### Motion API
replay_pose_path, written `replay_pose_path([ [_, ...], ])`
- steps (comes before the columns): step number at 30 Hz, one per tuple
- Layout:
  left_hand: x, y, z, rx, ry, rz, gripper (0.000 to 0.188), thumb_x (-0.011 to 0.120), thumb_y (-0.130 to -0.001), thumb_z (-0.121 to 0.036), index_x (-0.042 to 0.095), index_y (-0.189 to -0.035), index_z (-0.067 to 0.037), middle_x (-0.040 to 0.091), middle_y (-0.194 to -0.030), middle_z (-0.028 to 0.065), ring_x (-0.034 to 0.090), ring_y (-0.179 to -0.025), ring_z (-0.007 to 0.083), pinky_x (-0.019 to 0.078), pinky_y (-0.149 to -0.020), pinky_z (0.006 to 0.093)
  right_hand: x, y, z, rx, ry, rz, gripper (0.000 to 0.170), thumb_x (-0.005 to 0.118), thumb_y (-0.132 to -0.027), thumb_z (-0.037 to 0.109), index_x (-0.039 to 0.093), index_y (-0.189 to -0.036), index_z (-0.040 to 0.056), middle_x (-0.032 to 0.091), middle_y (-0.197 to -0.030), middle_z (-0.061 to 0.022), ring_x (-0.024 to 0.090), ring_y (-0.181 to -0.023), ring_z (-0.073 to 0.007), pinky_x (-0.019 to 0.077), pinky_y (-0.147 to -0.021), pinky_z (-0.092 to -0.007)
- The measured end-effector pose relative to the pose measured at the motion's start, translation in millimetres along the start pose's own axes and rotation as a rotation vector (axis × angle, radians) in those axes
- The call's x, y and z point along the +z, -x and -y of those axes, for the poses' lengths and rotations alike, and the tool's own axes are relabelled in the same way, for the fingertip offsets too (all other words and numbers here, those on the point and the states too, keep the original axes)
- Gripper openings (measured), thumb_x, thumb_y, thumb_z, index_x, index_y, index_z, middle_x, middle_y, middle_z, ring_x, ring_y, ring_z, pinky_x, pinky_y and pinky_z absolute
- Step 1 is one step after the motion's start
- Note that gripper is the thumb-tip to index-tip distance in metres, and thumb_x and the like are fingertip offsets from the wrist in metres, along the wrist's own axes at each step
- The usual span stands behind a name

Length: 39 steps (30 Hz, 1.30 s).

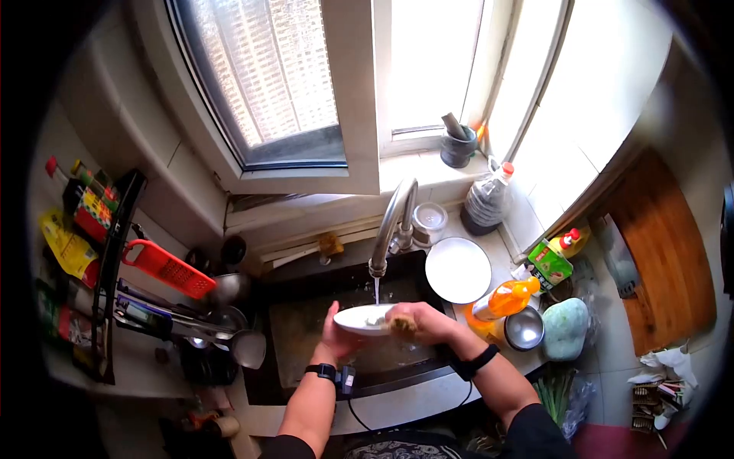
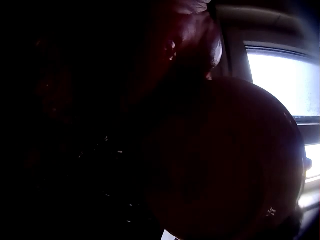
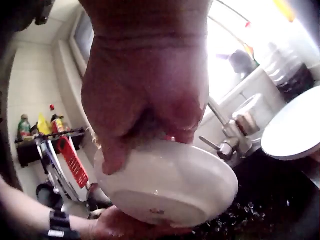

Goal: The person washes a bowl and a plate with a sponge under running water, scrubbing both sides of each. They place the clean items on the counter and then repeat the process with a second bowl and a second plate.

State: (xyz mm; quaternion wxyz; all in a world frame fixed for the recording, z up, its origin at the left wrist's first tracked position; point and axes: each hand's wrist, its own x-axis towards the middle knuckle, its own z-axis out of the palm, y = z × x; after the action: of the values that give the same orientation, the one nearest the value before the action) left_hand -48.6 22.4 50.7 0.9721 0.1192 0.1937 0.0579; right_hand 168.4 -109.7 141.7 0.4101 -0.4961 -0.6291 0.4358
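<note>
A white dish (image 1: 364,320) is held over the sink, just below the running faucet (image 1: 378,264). My left hand (image 1: 336,336) grips its left side, thumb near the rim; the right wrist view shows that hand (image 3: 125,226) beneath the dish (image 3: 165,185). My right hand (image 1: 428,322) holds a brownish scrubber (image 1: 401,324) against the dish's right part. In the right wrist view the right hand (image 3: 145,100) reaches over the rim, its fingers partly hidden. The left wrist view is very dark, with the dish (image 2: 225,160) a dim round shape.
Right of the sink (image 1: 306,367) stand a white plate (image 1: 458,269), an orange bottle (image 1: 505,299), a metal bowl (image 1: 524,328) and a pale green gourd (image 1: 566,329). Ladles (image 1: 248,349) and a red slotted tool (image 1: 170,268) hang at left. A window (image 1: 290,76) is behind the faucet.
</note>
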Motion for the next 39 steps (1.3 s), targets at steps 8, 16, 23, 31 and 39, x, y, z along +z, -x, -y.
replay_pose_path([
  [8,-48,-13,3,0.344,-0.21,-0.204,0.06,0.049,-0.076,0.003,0.039,-0.135,0.0,0.052,-0.128,0.0185,0.052,-0.118,0.0355,0.0405,-0.102,0.0503,-20,11,-23,0.088,0.393,0.045,0.025,0.07,-0.073,0.009,0.064,-0.097,0.0136,0.063,-0.092,-0.0115,0.06,-0.087,-0.0324,0.0491,-0.079,-0.0395],
  [16,-54,-12,25,0.505,-0.032,-0.361,0.049,0.048,-0.088,-0.005,0.038,-0.136,-0.002,0.05,-0.13,0.0191,0.05,-0.119,0.036,0.04,-0.101,0.0513,-58,-49,-41,0.317,0.646,-0.526,0.021,0.064,-0.079,0.02,0.061,-0.096,0.0091,0.06,-0.095,-0.0156,0.058,-0.092,-0.0366,0.048,-0.078,-0.044],
  [23,-57,-3,31,0.504,0.059,-0.465,0.046,0.048,-0.091,-0.01,0.039,-0.134,0.002,0.051,-0.129,0.019,0.052,-0.117,0.034,0.0399,-0.102,0.0481,-56,-117,-50,0.584,0.745,-0.179,0.041,0.064,-0.078,0.03,0.06,-0.114,0.0119,0.06,-0.118,-0.0147,0.058,-0.107,-0.0329,0.0468,-0.087,-0.0405],
  [31,-16,23,26,0.554,-0.256,-0.692,0.048,0.05,-0.081,0.003,0.046,-0.129,0.004,0.057,-0.121,0.0169,0.057,-0.11,0.03,0.0452,-0.095,0.0404,-63,-140,-104,0.536,0.687,-0.11,0.055,0.067,-0.077,0.035,0.053,-0.126,0.0131,0.06,-0.118,-0.0133,0.054,-0.114,-0.0313,0.0434,-0.092,-0.0366],
  [39,67,67,17,0.951,-1.651,-1.153,0.039,0.048,-0.083,-0.001,0.051,-0.122,-0.001,0.061,-0.108,0.025,0.06,-0.098,0.0403,0.0514,-0.077,0.0463,-56,-141,-142,0.271,0.286,-0.273,0.02,0.066,-0.078,0.016,0.062,-0.094,0.0049,0.063,-0.086,-0.0062,0.059,-0.082,-0.0204,0.0485,-0.082,-0.0334],
])
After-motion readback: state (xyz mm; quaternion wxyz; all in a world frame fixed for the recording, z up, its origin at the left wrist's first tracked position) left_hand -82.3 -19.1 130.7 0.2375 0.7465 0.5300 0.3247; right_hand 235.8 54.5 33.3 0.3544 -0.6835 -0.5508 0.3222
